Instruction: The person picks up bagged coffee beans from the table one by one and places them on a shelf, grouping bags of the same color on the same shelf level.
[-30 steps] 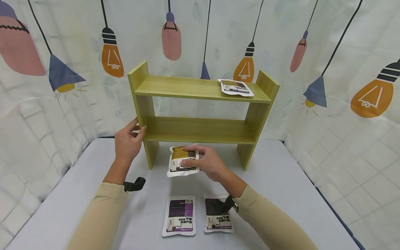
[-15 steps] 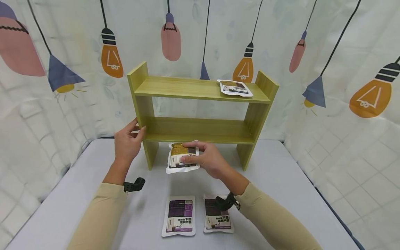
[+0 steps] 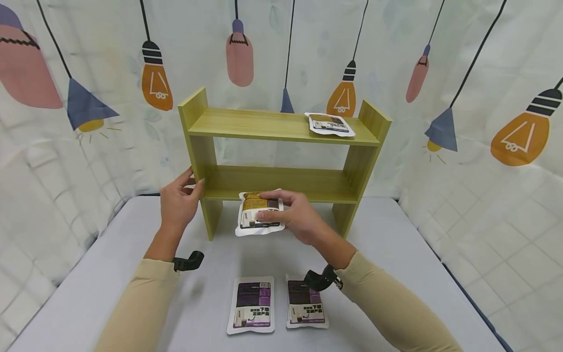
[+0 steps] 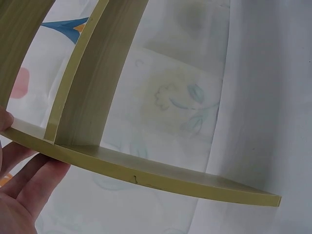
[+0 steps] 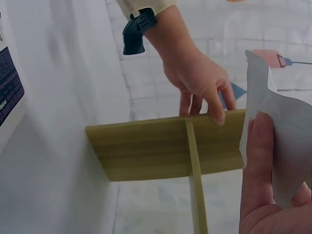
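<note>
A two-tier wooden shelf [image 3: 281, 128] stands on the table. My left hand [image 3: 178, 201] grips its left side panel, and in the left wrist view the fingers [image 4: 44, 183] lie along the panel's outer face. My right hand [image 3: 299, 217] pinches a white pouch with a yellow and black label [image 3: 252, 210], held tilted in front of the lower board. The right wrist view shows the pouch's plain white back [image 5: 292, 141] with a finger pressed on it. A similar pouch [image 3: 330, 124] lies flat at the right of the top board.
Two pouches with purple and black labels, one on the left [image 3: 251, 305] and one on the right [image 3: 306, 308], lie near the front of the white table [image 3: 378, 293]. The right wrist camera hangs partly over the right one. A printed curtain [image 3: 281, 49] surrounds the table.
My right hand has raised the yellow-labelled pouch from below the lower board up to about that board's front edge. My left hand keeps its hold on the side panel.
</note>
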A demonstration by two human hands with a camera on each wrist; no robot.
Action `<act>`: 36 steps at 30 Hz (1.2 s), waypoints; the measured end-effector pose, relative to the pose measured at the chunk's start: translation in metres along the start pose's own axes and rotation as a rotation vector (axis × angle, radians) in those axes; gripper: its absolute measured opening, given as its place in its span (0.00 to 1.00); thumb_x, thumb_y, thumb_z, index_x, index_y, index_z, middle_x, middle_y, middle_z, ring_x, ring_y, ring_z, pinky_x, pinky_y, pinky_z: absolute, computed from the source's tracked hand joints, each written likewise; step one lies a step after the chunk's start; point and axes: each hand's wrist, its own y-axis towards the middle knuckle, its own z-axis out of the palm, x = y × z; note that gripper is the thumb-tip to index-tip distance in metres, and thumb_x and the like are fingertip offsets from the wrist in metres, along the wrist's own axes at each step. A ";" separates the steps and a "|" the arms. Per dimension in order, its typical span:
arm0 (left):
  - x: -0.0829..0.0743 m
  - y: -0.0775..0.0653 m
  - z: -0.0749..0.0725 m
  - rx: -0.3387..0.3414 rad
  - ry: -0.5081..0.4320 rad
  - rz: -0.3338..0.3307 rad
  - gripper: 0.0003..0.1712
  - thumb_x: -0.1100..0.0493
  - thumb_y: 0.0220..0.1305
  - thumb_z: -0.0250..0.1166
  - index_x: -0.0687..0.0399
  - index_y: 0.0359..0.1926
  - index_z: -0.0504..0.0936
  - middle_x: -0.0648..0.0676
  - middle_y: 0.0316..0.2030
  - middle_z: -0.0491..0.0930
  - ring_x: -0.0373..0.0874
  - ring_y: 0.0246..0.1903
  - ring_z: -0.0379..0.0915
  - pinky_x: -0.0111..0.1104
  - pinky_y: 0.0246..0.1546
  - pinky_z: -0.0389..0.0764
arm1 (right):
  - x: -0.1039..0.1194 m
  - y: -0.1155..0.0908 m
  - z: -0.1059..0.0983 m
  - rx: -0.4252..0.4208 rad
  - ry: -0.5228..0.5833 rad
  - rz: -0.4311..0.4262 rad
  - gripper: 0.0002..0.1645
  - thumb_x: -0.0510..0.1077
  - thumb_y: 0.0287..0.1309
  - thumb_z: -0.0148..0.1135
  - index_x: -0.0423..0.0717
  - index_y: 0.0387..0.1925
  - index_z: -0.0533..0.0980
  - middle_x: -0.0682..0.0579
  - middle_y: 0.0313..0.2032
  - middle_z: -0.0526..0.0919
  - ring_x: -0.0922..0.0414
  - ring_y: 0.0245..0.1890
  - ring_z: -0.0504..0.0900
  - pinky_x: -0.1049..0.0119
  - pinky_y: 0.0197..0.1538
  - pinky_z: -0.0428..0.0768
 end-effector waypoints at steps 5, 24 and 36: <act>0.000 0.000 0.000 0.002 0.003 -0.003 0.27 0.53 0.73 0.64 0.39 0.71 0.75 0.62 0.54 0.86 0.63 0.36 0.87 0.09 0.30 0.72 | 0.009 -0.003 -0.001 -0.017 -0.008 -0.017 0.31 0.32 0.55 0.74 0.48 0.61 0.81 0.45 0.69 0.70 0.52 0.45 0.85 0.63 0.46 0.87; 0.000 0.000 0.000 -0.003 0.007 0.007 0.27 0.54 0.73 0.63 0.41 0.71 0.75 0.63 0.53 0.86 0.63 0.35 0.87 0.09 0.29 0.72 | 0.035 -0.004 -0.003 -0.019 0.075 -0.058 0.31 0.30 0.56 0.73 0.47 0.62 0.81 0.44 0.56 0.78 0.52 0.41 0.86 0.64 0.44 0.88; 0.001 0.000 0.000 -0.014 0.011 0.017 0.27 0.55 0.72 0.63 0.42 0.70 0.76 0.65 0.49 0.87 0.64 0.34 0.87 0.09 0.29 0.72 | 0.054 -0.005 -0.003 -0.047 0.076 -0.068 0.29 0.31 0.56 0.73 0.48 0.60 0.82 0.44 0.58 0.79 0.52 0.43 0.86 0.66 0.43 0.87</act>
